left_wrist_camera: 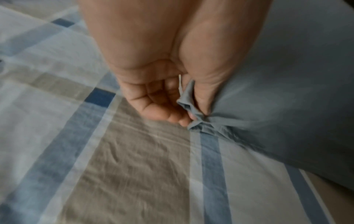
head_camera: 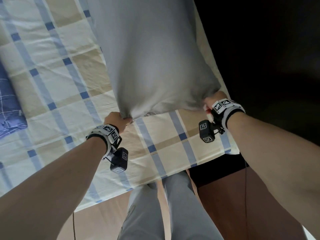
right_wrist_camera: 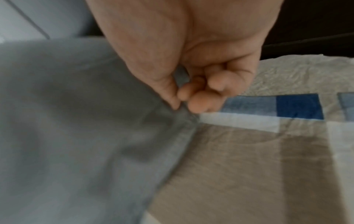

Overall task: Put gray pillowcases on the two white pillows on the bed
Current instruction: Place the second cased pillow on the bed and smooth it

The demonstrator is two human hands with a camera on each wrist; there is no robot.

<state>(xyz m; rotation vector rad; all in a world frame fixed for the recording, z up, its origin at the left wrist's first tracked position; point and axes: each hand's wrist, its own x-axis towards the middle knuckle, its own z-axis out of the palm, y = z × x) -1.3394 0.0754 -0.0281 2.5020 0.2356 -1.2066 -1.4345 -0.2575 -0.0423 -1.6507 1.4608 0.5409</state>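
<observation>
A gray pillowcase (head_camera: 152,63) with a pillow filling it stretches from my hands toward the far side of the bed. My left hand (head_camera: 119,119) pinches its near left corner; the left wrist view shows the bunched corner (left_wrist_camera: 193,119) between thumb and fingers of that hand (left_wrist_camera: 184,112). My right hand (head_camera: 210,100) grips the near right corner, and the right wrist view shows the gray cloth (right_wrist_camera: 76,121) pinched by the hand (right_wrist_camera: 182,100). No bare white pillow is in sight.
The bed carries a plaid sheet (head_camera: 52,84) in cream, tan and blue. A blue patterned cloth (head_camera: 8,101) lies at the left edge. The bed's near edge (head_camera: 155,181) meets my legs; the room to the right is dark.
</observation>
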